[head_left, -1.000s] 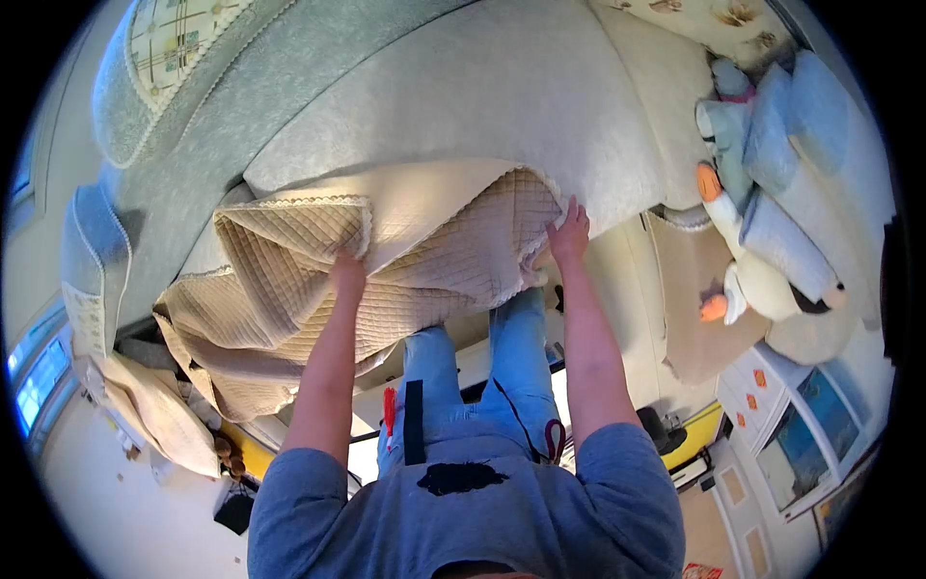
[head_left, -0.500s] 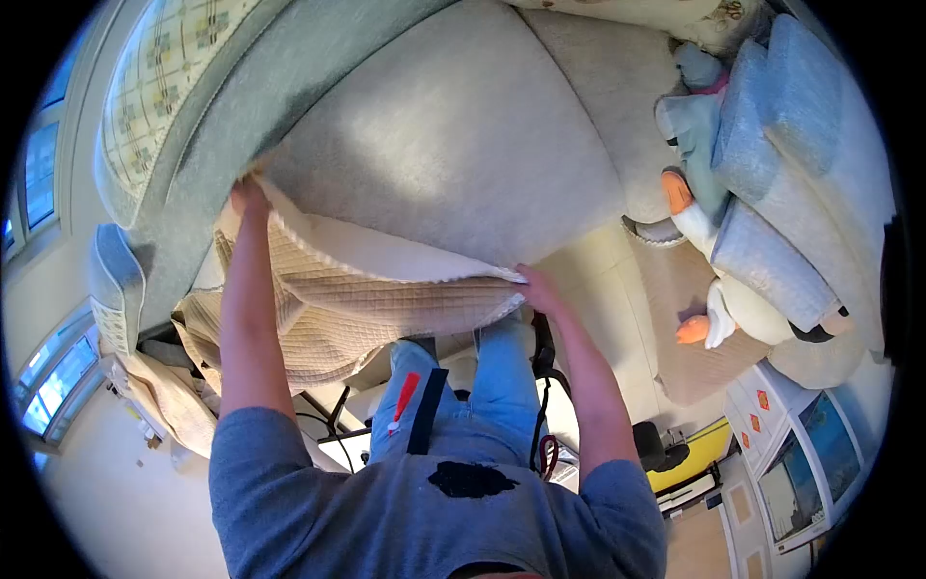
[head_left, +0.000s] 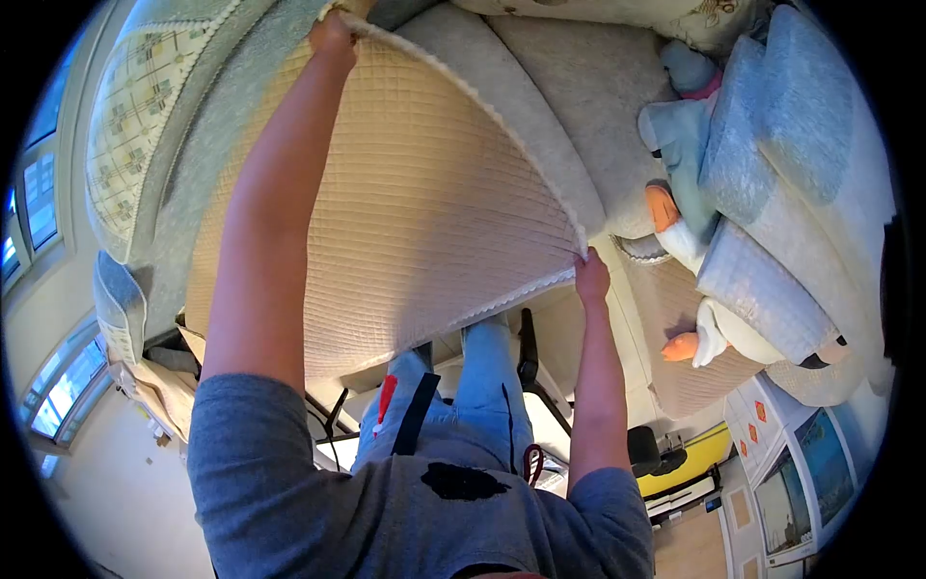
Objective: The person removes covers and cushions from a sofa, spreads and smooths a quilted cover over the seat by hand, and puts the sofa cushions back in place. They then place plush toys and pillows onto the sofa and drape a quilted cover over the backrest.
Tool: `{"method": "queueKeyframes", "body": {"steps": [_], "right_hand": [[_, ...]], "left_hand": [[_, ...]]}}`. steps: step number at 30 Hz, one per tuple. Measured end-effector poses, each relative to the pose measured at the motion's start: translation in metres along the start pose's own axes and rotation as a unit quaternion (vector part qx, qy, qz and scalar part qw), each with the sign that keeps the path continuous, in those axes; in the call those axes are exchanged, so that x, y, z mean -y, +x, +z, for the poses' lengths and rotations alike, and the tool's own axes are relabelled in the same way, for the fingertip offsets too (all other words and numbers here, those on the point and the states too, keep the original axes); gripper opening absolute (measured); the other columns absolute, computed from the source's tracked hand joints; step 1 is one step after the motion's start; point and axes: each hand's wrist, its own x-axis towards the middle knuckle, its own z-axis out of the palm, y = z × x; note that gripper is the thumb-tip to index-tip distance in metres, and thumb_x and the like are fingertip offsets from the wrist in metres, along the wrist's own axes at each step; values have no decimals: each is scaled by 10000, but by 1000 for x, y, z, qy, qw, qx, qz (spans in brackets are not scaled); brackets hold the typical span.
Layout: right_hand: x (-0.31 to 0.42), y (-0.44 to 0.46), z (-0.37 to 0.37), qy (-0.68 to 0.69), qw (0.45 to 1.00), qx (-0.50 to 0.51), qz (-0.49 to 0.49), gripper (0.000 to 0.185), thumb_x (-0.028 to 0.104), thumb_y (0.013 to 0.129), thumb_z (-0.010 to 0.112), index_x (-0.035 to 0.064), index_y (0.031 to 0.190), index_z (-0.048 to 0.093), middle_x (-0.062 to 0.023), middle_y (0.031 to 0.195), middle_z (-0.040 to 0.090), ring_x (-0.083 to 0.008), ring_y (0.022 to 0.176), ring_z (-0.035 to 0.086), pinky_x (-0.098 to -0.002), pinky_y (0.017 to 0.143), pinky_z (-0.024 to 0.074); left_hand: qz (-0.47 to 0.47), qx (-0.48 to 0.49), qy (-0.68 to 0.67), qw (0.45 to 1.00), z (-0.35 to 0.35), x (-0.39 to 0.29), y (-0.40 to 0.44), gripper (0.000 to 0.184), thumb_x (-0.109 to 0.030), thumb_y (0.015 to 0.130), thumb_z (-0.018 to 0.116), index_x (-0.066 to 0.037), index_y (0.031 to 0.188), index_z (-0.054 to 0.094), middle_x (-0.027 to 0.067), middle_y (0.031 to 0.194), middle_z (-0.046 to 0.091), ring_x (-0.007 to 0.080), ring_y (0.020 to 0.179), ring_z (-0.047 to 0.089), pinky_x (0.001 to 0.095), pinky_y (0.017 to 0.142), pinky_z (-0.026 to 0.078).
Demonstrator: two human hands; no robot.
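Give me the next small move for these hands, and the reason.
Probably lower the left hand toward the grey seat, the right hand gripping its corner: the quilted cover is stretched between both hands, its far edge seemingly raised, with grey seat showing beyond it.

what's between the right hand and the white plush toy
Between the right hand and the white plush toy: pale floor, then a beige quilted cover, in the head view.

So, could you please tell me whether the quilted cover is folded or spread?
Spread: the quilted cover stretches out flat between the left hand and right hand, its quilting in view.
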Motion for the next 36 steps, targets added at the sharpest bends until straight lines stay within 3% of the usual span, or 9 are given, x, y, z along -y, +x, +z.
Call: {"method": "queueKeyframes", "body": {"steps": [2, 4, 10, 14, 16, 18, 21, 28, 36], "right_hand": [[-7, 12, -9, -27, 999, -14, 22, 259, 260, 758, 554, 52, 902, 495, -176, 806, 592, -348, 771, 568, -441, 647, 440], [-14, 22, -17, -32, 999, -10, 23, 253, 258, 756, 557, 54, 891, 491, -172, 802, 593, -346, 774, 571, -442, 646, 441], [-37, 41, -16, -70, 990, -57, 109, 304, 276, 743, 570, 82, 959, 483, -157, 848, 602, -329, 796, 579, -443, 672, 437], [-32, 49, -16, -99, 979, -45, 174, 368, 284, 741, 577, 86, 1023, 447, -151, 871, 606, -306, 831, 583, -430, 715, 424], [-31, 55, -10, -107, 977, -55, 174, 409, 283, 740, 581, 95, 1063, 417, -149, 876, 608, -302, 853, 581, -426, 724, 423], [-25, 58, -6, -130, 963, -44, 233, 455, 324, 724, 589, 131, 1102, 423, -150, 954, 589, -314, 895, 565, -438, 731, 436], [-25, 60, -4, -180, 956, -7, 230, 471, 288, 737, 571, 120, 1135, 384, -142, 981, 583, -298, 912, 564, -453, 756, 426], [-54, 51, -8, -209, 947, 49, 237, 372, 257, 722, 552, 86, 1026, 424, -137, 973, 579, -299, 923, 561, -465, 763, 419], [-53, 42, 4, -301, 926, 16, 228, 327, 171, 757, 486, 90, 1068, 425, -122, 936, 589, -275, 868, 580, -453, 752, 410]], "left_hand": [[-24, -50, 80, 995, 31, 2, -6, 317, -280, 845, 448, -49, 1060, 485, 98, 906, 533, 204, 780, 524, 343, 660, 447], [39, -3, 53, 998, 39, 25, 10, 324, -301, 862, 404, -43, 1039, 488, 106, 879, 529, 224, 743, 518, 374, 614, 439], [75, 77, 31, 994, 75, 64, 15, 341, -295, 864, 384, -15, 1029, 487, 112, 924, 534, 243, 811, 519, 380, 674, 441], [-63, 153, 31, 986, 96, 38, -41, 320, -237, 875, 350, -22, 1061, 497, 132, 1071, 498, 261, 946, 496, 365, 771, 422], [-20, 338, -27, 940, 94, 60, -39, 313, -245, 871, 382, -30, 1065, 502, 131, 1091, 485, 245, 989, 479, 351, 775, 422], [-1, 445, 19, 895, 104, 70, -49, 266, -244, 842, 472, -48, 1009, 542, 89, 995, 537, 199, 909, 509, 322, 730, 427], [77, 355, 315, 877, 105, 92, -86, 445, -334, 834, 433, -83, 1200, 400, 131, 1155, 464, 319, 1079, 425, 444, 898, 339], [266, 174, 637, 702, -70, 180, -153, 494, -299, 781, 535, -177, 1232, 377, 121, 1320, 266, 297, 1229, 237, 491, 954, 248], [233, 322, 641, 657, -209, 195, -252, 552, -279, 753, 567, -187, 1253, 354, 115, 1376, 150, 289, 1263, 163, 518, 974, 191]]}}
